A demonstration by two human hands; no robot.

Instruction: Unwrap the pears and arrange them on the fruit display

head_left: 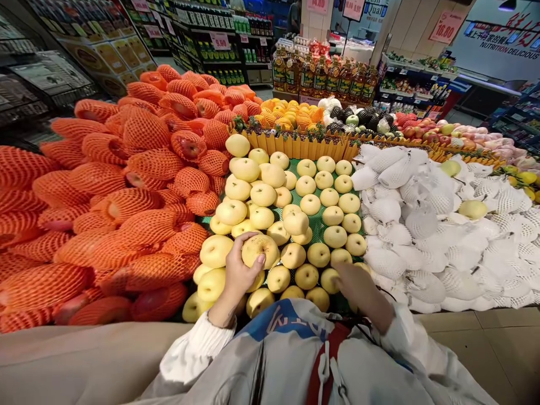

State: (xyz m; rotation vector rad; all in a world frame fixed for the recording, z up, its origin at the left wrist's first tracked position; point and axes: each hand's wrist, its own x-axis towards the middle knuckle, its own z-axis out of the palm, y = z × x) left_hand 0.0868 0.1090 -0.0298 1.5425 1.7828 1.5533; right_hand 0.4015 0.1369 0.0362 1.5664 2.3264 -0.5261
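A round yellow Asian pear (258,250) with brownish marks around its top is gripped in my left hand (242,264), thumb across its front. Below and around it lie many more loose yellow pears (306,275) on a green mat (297,203), piled up on the left and in looser rows on the right. My right hand (356,284) hovers by the near right pears. Motion smears its fingers, so whether they hold or touch a pear cannot be seen.
Fruit in orange foam nets (156,163) is heaped to the left. White-netted fruit (426,236) fills the right side. A low yellow picket fence (291,143) borders the back, with oranges (291,115) and oil bottles (323,76) behind. Tiled floor (489,343) shows at lower right.
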